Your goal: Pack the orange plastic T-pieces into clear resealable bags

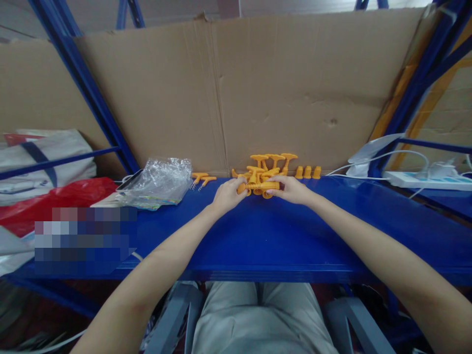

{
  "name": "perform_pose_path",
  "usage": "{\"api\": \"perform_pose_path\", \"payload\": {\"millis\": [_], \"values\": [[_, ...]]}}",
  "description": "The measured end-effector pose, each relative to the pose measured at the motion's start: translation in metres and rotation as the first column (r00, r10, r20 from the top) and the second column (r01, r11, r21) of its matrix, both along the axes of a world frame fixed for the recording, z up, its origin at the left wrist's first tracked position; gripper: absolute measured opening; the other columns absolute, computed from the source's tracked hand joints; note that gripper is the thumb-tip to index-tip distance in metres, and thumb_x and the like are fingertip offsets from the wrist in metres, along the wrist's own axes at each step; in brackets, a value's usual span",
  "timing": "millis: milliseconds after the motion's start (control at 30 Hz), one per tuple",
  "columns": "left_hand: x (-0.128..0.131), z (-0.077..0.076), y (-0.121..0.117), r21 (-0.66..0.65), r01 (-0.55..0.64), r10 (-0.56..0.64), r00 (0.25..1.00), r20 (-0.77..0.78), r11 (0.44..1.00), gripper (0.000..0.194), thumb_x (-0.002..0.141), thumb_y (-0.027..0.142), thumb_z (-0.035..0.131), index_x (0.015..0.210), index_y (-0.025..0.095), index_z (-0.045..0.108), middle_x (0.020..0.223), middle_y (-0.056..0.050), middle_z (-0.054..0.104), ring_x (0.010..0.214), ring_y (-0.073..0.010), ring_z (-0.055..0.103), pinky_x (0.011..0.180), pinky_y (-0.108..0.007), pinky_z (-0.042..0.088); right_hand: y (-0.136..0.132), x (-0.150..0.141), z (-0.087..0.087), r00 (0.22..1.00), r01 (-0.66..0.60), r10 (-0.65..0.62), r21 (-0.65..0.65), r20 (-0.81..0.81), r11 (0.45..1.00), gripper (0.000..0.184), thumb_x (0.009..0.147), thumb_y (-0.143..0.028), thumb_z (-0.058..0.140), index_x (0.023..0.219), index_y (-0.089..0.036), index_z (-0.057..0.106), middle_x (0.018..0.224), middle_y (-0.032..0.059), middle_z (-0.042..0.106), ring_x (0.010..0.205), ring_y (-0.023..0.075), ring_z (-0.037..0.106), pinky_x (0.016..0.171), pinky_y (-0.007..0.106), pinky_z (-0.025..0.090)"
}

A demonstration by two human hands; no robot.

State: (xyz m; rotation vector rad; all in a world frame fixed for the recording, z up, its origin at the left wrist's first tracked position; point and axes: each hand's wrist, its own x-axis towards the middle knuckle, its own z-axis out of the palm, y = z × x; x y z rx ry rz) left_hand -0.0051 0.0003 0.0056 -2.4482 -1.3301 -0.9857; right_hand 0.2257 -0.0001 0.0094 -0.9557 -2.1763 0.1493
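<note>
Both my hands reach to the back of a blue metal shelf (258, 236). My left hand (227, 194) and my right hand (291, 189) are closed on the two ends of an orange plastic piece (260, 186) lying crosswise. Just behind it stands a cluster of orange T-handled corkscrews (272, 164). Three small orange caps (307, 172) stand in a row to the right of the cluster. Two more orange corkscrews (201, 178) lie flat to the left, their metal spirals showing.
A crumpled clear plastic bag (160, 181) lies left of the pieces. Red and white bags (47, 191) fill the far left. A white power strip (424, 179) with white cables sits at right. A cardboard sheet (280, 88) backs the shelf between blue uprights.
</note>
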Motion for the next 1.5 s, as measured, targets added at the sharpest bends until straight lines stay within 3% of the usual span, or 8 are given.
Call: {"api": "perform_pose_path", "payload": {"millis": [133,233,333,567,833,967,1100,1500], "values": [[0.0,0.0,0.001,0.003,-0.024,0.024,1.0,-0.019,1.0,0.02,0.079,0.022,0.055,0.098,0.021,0.063,0.089,-0.003,0.069,0.077,-0.0186,0.064,0.07,-0.028,0.047,0.003,0.004,0.0,0.981,-0.106,0.066,-0.219,-0.185,0.97,0.04,0.074,-0.026,0.068,0.112,-0.018,0.059,0.11,0.0093,0.066,0.098,0.0217,0.064,0.089,0.043,0.051],[0.0,-0.002,0.003,-0.007,-0.031,0.031,0.999,-0.025,0.999,0.019,0.08,0.023,0.056,0.097,0.022,0.063,0.09,-0.003,0.069,0.079,-0.0194,0.065,0.07,-0.028,0.047,0.002,0.011,0.004,0.94,-0.262,0.127,-0.431,-0.318,0.863,0.049,0.073,-0.022,0.069,0.118,-0.02,0.051,0.112,0.0095,0.064,0.097,0.0187,0.065,0.087,0.039,0.053],[0.0,-0.004,0.004,-0.008,-0.03,0.03,1.0,-0.008,1.0,0.017,0.08,0.027,0.058,0.096,0.022,0.062,0.089,-0.002,0.07,0.079,-0.0195,0.065,0.069,-0.028,0.047,-0.001,0.016,0.009,0.916,-0.297,0.081,-0.529,-0.392,0.795,0.043,0.073,-0.019,0.068,0.113,-0.02,0.051,0.111,0.0095,0.065,0.094,0.0171,0.066,0.085,0.037,0.054],[-0.002,-0.004,0.006,0.019,-0.018,0.017,0.998,0.055,1.0,0.021,0.08,0.036,0.062,0.095,0.021,0.06,0.087,-0.003,0.069,0.076,-0.018,0.064,0.067,-0.026,0.045,-0.014,0.006,0.018,0.917,-0.22,-0.068,-0.641,-0.394,0.735,0.018,0.085,-0.024,0.059,0.101,-0.016,0.054,0.096,0.01,0.071,0.081,0.0164,0.07,0.073,0.028,0.054],[-0.003,-0.002,0.005,0.034,-0.001,-0.001,0.997,0.081,0.999,0.02,0.081,0.036,0.061,0.092,0.02,0.059,0.086,-0.003,0.069,0.073,-0.0167,0.063,0.065,-0.025,0.043,-0.027,-0.005,0.027,0.903,-0.085,-0.246,-0.708,-0.352,0.701,0.034,0.091,-0.045,0.049,0.098,-0.013,0.06,0.086,0.0122,0.073,0.061,0.0149,0.069,0.065,0.027,0.055],[-0.003,-0.002,0.006,0.039,-0.016,0.013,0.998,0.064,0.999,0.02,0.081,0.037,0.061,0.091,0.02,0.059,0.086,-0.003,0.069,0.075,-0.0177,0.063,0.065,-0.026,0.043,-0.023,-0.001,0.023,0.913,-0.146,-0.182,-0.711,-0.364,0.688,0.038,0.088,-0.047,0.053,0.109,-0.016,0.059,0.093,0.0119,0.073,0.063,0.0156,0.069,0.063,0.028,0.057],[-0.004,-0.003,0.007,0.038,-0.037,0.035,0.998,0.045,0.999,0.021,0.082,0.039,0.06,0.091,0.02,0.059,0.088,-0.004,0.069,0.078,-0.0193,0.063,0.067,-0.027,0.044,-0.017,0.004,0.018,0.914,-0.213,-0.108,-0.69,-0.391,0.692,0.049,0.084,-0.031,0.063,0.129,-0.022,0.044,0.098,0.0076,0.072,0.068,0.015,0.07,0.065,0.028,0.058],[-0.005,-0.002,0.004,0.055,-0.058,0.057,0.998,0.032,0.997,0.026,0.082,0.044,0.06,0.094,0.02,0.061,0.091,-0.006,0.069,0.083,-0.0205,0.064,0.07,-0.028,0.047,-0.018,0.001,0.016,0.904,-0.22,-0.096,-0.645,-0.417,0.732,0.028,0.085,-0.036,0.062,0.101,-0.016,0.053,0.067,0.0045,0.071,0.054,0.0151,0.068,0.054,0.025,0.055]]}}
